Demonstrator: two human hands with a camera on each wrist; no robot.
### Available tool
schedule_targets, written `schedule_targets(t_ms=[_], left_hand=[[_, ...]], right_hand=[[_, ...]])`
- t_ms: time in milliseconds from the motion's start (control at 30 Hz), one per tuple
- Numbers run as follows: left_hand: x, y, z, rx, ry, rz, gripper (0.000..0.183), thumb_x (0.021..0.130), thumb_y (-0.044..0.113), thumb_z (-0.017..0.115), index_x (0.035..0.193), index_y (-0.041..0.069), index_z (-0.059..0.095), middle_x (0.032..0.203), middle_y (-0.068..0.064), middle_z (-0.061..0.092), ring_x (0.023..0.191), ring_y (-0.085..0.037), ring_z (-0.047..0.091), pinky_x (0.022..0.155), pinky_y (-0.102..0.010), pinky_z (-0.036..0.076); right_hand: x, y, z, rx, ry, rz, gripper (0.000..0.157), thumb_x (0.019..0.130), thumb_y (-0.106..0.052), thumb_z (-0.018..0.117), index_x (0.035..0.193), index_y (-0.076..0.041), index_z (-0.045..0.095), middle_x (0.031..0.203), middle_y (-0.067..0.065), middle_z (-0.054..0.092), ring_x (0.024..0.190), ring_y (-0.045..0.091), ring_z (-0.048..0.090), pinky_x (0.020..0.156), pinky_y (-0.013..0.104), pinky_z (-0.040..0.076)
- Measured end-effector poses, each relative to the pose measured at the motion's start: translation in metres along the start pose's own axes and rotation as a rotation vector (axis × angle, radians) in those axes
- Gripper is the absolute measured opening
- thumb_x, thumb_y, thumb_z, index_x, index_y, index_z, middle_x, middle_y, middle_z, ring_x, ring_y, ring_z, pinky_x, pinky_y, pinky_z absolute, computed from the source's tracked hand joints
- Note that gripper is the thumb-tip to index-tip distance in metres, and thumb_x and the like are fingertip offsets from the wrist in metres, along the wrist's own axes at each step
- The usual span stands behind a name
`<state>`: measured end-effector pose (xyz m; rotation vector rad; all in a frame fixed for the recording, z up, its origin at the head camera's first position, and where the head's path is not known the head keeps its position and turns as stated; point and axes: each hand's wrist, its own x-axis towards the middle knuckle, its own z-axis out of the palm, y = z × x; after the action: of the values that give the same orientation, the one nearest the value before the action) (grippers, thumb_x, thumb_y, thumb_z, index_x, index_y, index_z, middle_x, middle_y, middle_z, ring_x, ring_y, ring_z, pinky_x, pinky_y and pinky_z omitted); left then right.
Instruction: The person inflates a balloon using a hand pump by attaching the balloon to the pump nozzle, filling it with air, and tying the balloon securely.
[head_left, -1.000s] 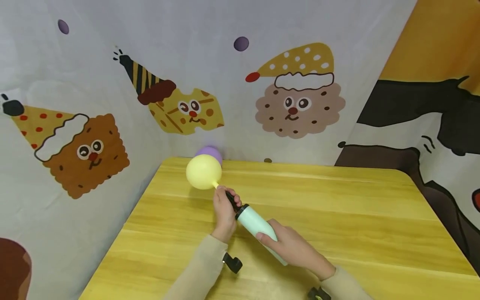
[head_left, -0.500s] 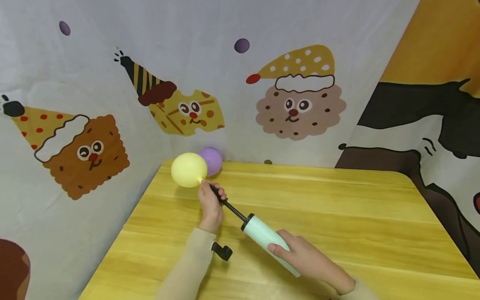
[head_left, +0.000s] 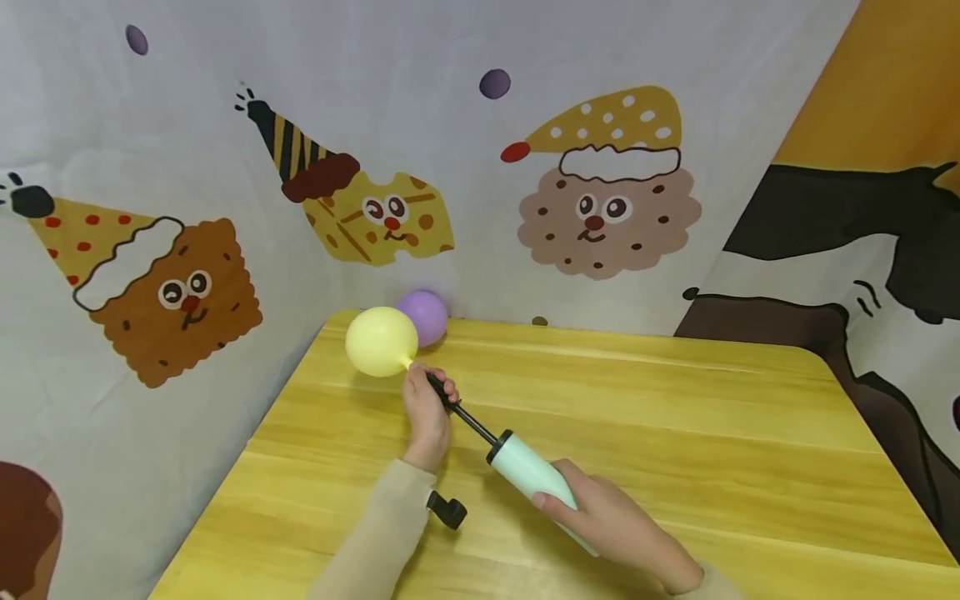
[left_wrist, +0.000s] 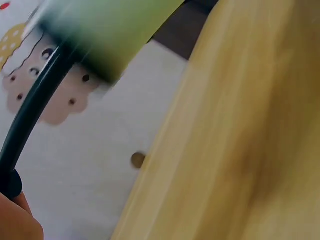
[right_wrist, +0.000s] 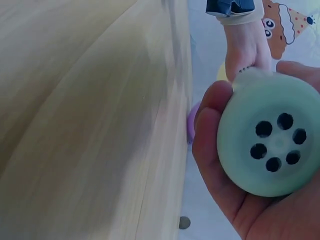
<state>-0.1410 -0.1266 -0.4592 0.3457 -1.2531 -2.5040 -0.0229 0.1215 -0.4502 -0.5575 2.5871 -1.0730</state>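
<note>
My left hand [head_left: 427, 412] grips the black nozzle end of a balloon pump, its thumb at the neck of an inflated yellow balloon [head_left: 382, 342]. My right hand [head_left: 611, 517] is wrapped round the pump's mint-green barrel [head_left: 528, 467]. Between the two hands a length of black rod [head_left: 474, 423] shows, drawn out of the barrel. The right wrist view looks onto the barrel's end cap [right_wrist: 272, 145], which has a ring of several round holes, with my fingers curled about it. In the left wrist view the barrel [left_wrist: 115, 30] is blurred.
A purple balloon [head_left: 424, 318] rests at the table's far left edge, just behind the yellow one. The wooden table [head_left: 675, 417] backs onto a cloth wall [head_left: 465, 42] printed with cartoon biscuits and cheese. A black wrist mount [head_left: 447, 509] juts from the left sleeve.
A second ago the barrel sat against the left hand. The hands have since moved apart, baring the rod; the yellow balloon shifted left, uncovering more of the purple one.
</note>
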Motion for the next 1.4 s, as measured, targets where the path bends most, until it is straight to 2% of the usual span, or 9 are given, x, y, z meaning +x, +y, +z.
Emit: schedule_targets(t_ms=[200, 333, 467, 567, 733, 900, 1000, 1200, 1400], left_hand=[[-0.019, -0.014, 0.006, 0.049, -0.069, -0.044, 0.039, 0.115, 0.029, 0.026, 0.091, 0.006, 0.048, 0.073, -0.001, 0.052, 0.054, -0.009, 0.049, 0.049, -0.02, 0.044], [-0.023, -0.015, 0.008, 0.063, -0.088, -0.049, 0.04, 0.115, 0.03, 0.027, 0.09, 0.007, 0.048, 0.072, -0.001, 0.052, 0.054, -0.009, 0.049, 0.05, -0.02, 0.044], [-0.015, -0.007, 0.01, 0.02, -0.078, -0.003, 0.041, 0.115, 0.033, 0.031, 0.086, 0.01, 0.049, 0.07, 0.001, 0.051, 0.051, -0.007, 0.047, 0.045, -0.019, 0.041], [-0.01, -0.003, 0.009, -0.003, -0.074, -0.001, 0.039, 0.115, 0.033, 0.031, 0.087, 0.011, 0.048, 0.071, 0.002, 0.051, 0.051, -0.007, 0.046, 0.044, -0.018, 0.04], [0.001, 0.005, -0.002, -0.03, -0.031, -0.018, 0.038, 0.115, 0.027, 0.029, 0.087, 0.01, 0.047, 0.071, 0.001, 0.052, 0.05, -0.008, 0.048, 0.043, -0.019, 0.041], [0.019, 0.017, -0.017, -0.092, 0.039, 0.06, 0.036, 0.115, 0.027, 0.03, 0.087, 0.011, 0.046, 0.069, 0.001, 0.052, 0.049, -0.007, 0.047, 0.042, -0.017, 0.039], [0.024, 0.021, -0.023, -0.106, 0.058, 0.091, 0.037, 0.115, 0.025, 0.029, 0.085, 0.01, 0.046, 0.067, 0.001, 0.051, 0.047, -0.007, 0.047, 0.041, -0.017, 0.039], [0.016, 0.011, -0.016, -0.068, 0.037, 0.051, 0.039, 0.114, 0.022, 0.028, 0.084, 0.007, 0.047, 0.068, 0.001, 0.05, 0.048, -0.008, 0.046, 0.041, -0.019, 0.039], [0.0, -0.004, -0.008, -0.05, -0.004, 0.0, 0.039, 0.114, 0.024, 0.028, 0.085, 0.007, 0.047, 0.067, 0.0, 0.049, 0.05, -0.008, 0.045, 0.043, -0.018, 0.039]], right_hand=[[0.022, -0.01, 0.009, 0.026, 0.027, -0.014, 0.063, 0.103, -0.057, 0.055, 0.137, -0.004, 0.055, 0.084, -0.003, 0.062, 0.061, 0.009, 0.056, 0.049, 0.028, 0.048], [0.032, -0.015, 0.01, 0.041, 0.03, -0.019, 0.06, 0.104, -0.054, 0.055, 0.134, -0.002, 0.055, 0.082, -0.001, 0.062, 0.061, 0.01, 0.057, 0.05, 0.029, 0.049], [0.034, -0.021, 0.011, 0.107, 0.029, -0.029, 0.058, 0.106, -0.05, 0.054, 0.136, 0.0, 0.055, 0.087, 0.002, 0.066, 0.065, 0.01, 0.06, 0.052, 0.029, 0.052], [0.029, -0.021, 0.012, 0.146, 0.023, -0.031, 0.057, 0.107, -0.047, 0.053, 0.137, 0.001, 0.054, 0.09, 0.003, 0.068, 0.066, 0.01, 0.062, 0.053, 0.03, 0.053], [0.011, -0.009, 0.009, 0.122, -0.01, -0.029, 0.05, 0.108, -0.043, 0.053, 0.137, -0.002, 0.056, 0.089, 0.0, 0.067, 0.066, 0.007, 0.06, 0.054, 0.027, 0.052], [-0.003, 0.008, 0.002, 0.058, -0.044, -0.03, 0.045, 0.108, -0.046, 0.053, 0.135, -0.01, 0.057, 0.087, -0.007, 0.062, 0.068, 0.005, 0.056, 0.059, 0.026, 0.049], [-0.006, 0.013, 0.0, 0.029, -0.045, -0.033, 0.044, 0.107, -0.047, 0.055, 0.131, -0.01, 0.059, 0.086, -0.009, 0.061, 0.068, 0.004, 0.055, 0.059, 0.026, 0.048], [-0.004, 0.007, 0.003, 0.045, -0.059, -0.057, 0.046, 0.107, -0.047, 0.055, 0.128, -0.006, 0.058, 0.081, -0.007, 0.058, 0.064, 0.005, 0.054, 0.054, 0.026, 0.048], [0.005, -0.007, 0.007, 0.023, -0.029, -0.024, 0.054, 0.105, -0.052, 0.054, 0.131, -0.004, 0.058, 0.078, -0.006, 0.058, 0.061, 0.006, 0.053, 0.052, 0.027, 0.047]])
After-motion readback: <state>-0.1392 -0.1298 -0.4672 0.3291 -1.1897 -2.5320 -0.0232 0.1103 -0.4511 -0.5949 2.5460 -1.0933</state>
